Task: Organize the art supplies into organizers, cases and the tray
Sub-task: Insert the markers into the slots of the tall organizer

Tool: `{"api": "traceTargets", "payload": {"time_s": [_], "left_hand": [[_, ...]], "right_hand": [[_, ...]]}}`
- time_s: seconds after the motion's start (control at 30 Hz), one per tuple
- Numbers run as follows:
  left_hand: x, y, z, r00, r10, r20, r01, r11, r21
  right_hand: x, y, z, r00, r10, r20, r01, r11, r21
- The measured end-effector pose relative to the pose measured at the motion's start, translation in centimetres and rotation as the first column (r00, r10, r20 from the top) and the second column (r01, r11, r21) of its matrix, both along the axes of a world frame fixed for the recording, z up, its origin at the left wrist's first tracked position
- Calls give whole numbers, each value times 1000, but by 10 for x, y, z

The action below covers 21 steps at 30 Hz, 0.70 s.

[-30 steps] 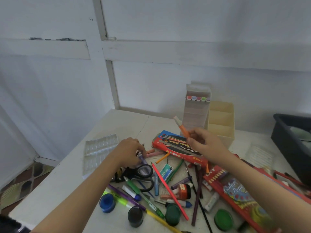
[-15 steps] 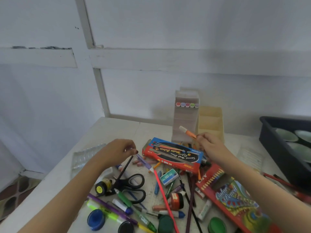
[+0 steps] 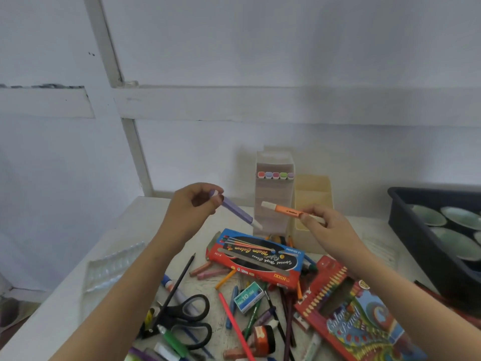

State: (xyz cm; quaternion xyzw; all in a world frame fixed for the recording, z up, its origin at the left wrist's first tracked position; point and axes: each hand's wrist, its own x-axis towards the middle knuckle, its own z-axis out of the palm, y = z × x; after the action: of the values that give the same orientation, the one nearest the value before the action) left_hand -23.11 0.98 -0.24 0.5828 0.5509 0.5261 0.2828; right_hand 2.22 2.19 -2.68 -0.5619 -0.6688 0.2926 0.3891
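1. Left hand [image 3: 192, 207] has come up off the pile and pinches the purple marker [image 3: 238, 211] by its upper end. The marker slants down toward the holder [image 3: 274, 204].
2. Right hand [image 3: 328, 227] pinches the orange marker [image 3: 286, 209], which lies nearly level in front of the holder.
3. A second ago the left hand was low by the scissors [image 3: 187, 319], and the orange marker stood steeper.
4. Judgement: both markers are headed for the holder, and the rest of the pile is unsorted.

The left grip [image 3: 193, 206] pinches a purple marker [image 3: 237, 210] above the table [image 3: 59, 316]; the right grip [image 3: 327, 230] pinches an orange marker [image 3: 285, 209]. Just beyond both grips stands a marker case [image 3: 274, 190]; below them lies a watercolor box [image 3: 257, 259].
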Motion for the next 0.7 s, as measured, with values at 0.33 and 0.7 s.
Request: {"api": "traceTargets", "payload": {"time_s": [0.33,0.7], "left_hand": [[64,26,9,978,-17,206,-53,943,329],[94,57,-32,962,50,-270,33,954,296]], "right_hand": [[13,30,6,976,-88,198,-8,898,440],[-2,59,-8,863,-91,498,-233,802,550]]}}
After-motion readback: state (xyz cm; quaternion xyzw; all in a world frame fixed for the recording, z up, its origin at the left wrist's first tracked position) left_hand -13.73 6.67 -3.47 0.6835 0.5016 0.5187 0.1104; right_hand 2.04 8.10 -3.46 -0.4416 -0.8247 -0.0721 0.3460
